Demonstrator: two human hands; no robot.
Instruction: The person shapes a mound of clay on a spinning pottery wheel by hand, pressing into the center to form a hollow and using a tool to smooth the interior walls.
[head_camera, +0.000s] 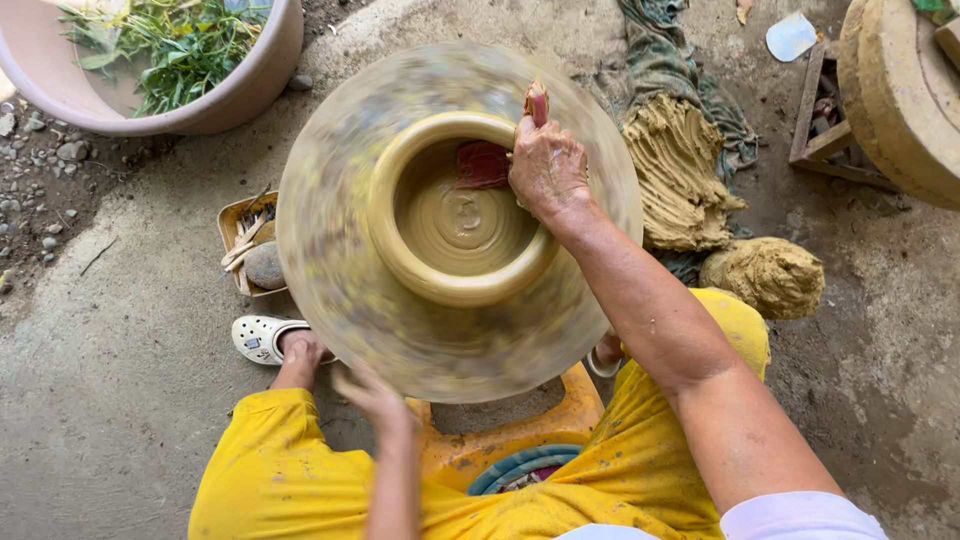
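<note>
- No packages, labels or signs that I can make out; a pale, flat scrap (790, 36) lies on the ground at upper right, unmarked
- My right hand (546, 165) rests on the far right rim of the clay pot (460, 208), fingers curled over the wall, pinching a reddish cloth (483, 164) that hangs inside the pot; one finger (537, 103) sticks out past the rim
- The pot sits at the centre of the wheel (330, 270), which is blurred
- My left hand (372, 395) is at the wheel's near edge, blurred; fingers look loosely spread, and I cannot tell whether it touches the edge
- Lumps of clay (680, 170) lie to the right, on dark cloth (660, 50)
- Small tray (235, 215) with a stone (265, 266) left of the wheel
- Pink basin (250, 85) of green leaves, upper left
- White clog (258, 337) on my left foot; orange stool (500, 445) under me
</note>
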